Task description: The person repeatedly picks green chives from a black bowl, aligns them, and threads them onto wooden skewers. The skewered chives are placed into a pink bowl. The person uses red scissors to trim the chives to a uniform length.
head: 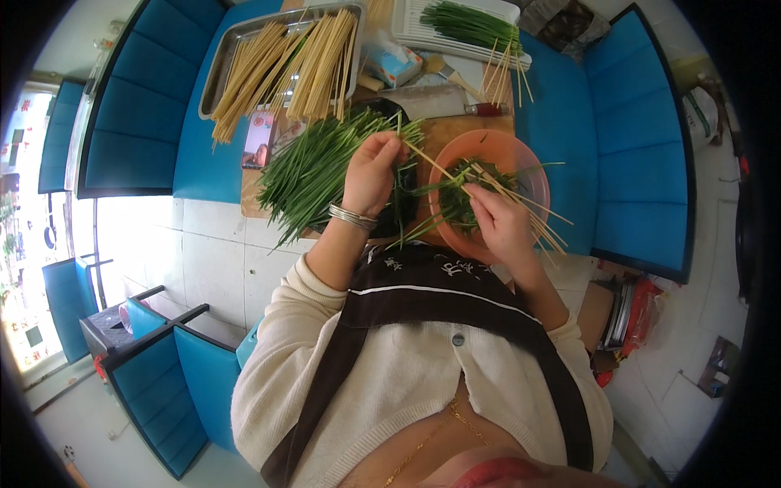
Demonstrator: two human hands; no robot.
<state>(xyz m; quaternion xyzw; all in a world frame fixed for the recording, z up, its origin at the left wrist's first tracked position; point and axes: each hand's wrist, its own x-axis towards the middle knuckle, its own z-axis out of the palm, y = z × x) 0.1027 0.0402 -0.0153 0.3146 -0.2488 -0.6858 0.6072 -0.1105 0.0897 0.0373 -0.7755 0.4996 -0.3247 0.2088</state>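
My left hand pinches the far end of a thin bamboo skewer, where a green stalk also shows at the fingertips. My right hand holds several skewers and some green stalks over an orange plastic bowl. Leafy green scraps lie in that bowl. Beside and under my left hand, a large heap of Chinese chives rests partly on a black plastic bag. Skewered chives lie on a stack of white trays at the far right.
A steel tray full of bamboo skewers stands at the far left, beside a phone. A cleaver with a red handle, a brush and a tissue pack lie beyond my hands. Blue benches flank the table.
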